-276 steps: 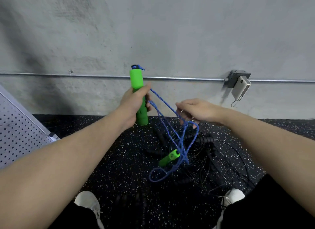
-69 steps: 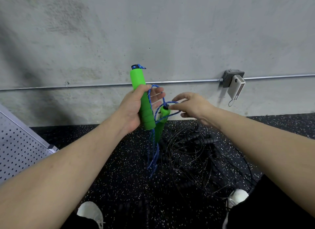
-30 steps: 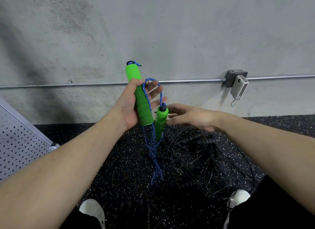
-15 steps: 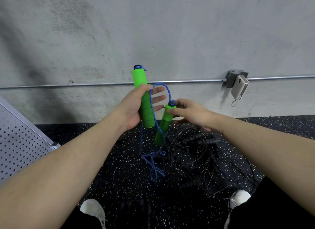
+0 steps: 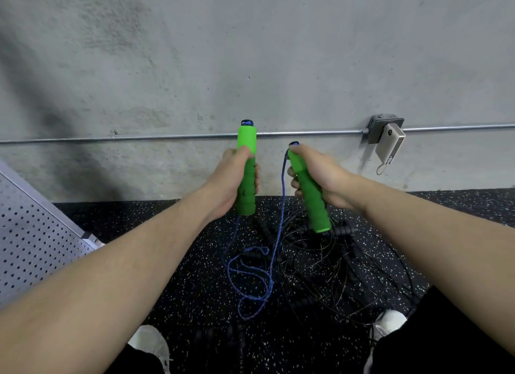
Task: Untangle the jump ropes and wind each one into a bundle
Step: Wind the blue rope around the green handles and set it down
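Black speckled rubber floor (image 5: 178, 265) at the foot of a wall

On it lies a tangle of thin black jump ropes (image 5: 334, 273) (foam handles among the wires), the slack loops of a blue rope (image 5: 250, 287) beside it, and two white shoes (image 5: 152, 343).

- Single view, head-worn wide-angle camera, looks forward and down from above the person's own arms.
- Faces the concrete wall (image 5: 250, 53) straight ahead; wall fills the upper half, speckled black floor (image 5: 167, 262) the lower half.
- Both forearms enter from the near bottom corners; left hand (image 5: 231, 181) and right hand (image 5: 320, 175) sit near frame centre, close to the lens.
- Wide-angle bend shows in the conduit pipe (image 5: 167, 136) across the wall.
- White shoes (image 5: 150, 343) at the near bottom edge, directly below the camera.
- No second view, so no shared area.
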`<state>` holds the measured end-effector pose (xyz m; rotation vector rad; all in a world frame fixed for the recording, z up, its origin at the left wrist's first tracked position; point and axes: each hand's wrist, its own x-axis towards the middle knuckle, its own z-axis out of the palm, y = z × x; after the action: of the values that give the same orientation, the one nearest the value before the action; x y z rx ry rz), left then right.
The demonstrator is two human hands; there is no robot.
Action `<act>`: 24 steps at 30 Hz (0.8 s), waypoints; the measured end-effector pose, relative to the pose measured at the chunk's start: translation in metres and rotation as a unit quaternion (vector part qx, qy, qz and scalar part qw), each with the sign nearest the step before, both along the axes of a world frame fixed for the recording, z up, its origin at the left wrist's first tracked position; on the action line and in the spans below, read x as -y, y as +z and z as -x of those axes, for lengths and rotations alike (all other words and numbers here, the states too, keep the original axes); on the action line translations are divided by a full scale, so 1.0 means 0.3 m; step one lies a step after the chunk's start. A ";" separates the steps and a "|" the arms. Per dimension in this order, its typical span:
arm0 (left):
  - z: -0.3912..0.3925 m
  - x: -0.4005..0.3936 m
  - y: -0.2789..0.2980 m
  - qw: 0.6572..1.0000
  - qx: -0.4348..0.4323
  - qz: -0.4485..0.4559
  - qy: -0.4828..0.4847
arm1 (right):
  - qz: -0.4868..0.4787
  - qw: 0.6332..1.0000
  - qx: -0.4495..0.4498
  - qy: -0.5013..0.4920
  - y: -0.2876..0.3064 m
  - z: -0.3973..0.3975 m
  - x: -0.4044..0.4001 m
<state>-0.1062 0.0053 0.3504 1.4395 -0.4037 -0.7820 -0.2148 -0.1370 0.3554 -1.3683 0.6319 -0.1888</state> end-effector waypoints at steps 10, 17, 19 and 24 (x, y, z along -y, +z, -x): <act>0.053 -0.001 -0.017 0.999 0.022 -0.004 -0.027 | 0.078 0.996 0.049 -0.017 -0.015 -0.036 -0.026; 0.087 -0.003 -0.017 0.982 0.133 -0.046 -0.124 | 0.087 0.995 0.044 -0.035 -0.021 -0.050 -0.057; 0.090 -0.004 -0.019 0.979 0.153 -0.056 -0.123 | 0.133 0.990 0.025 -0.028 -0.009 -0.038 -0.062; 0.060 -0.018 -0.010 0.980 0.135 -0.087 -0.112 | 0.324 0.939 -0.030 -0.108 0.030 -0.005 -0.002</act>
<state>-0.1242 0.0106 0.3475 1.6923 -0.7314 -0.8190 -0.2133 -0.1365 0.3645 -1.9407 0.8108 -0.5729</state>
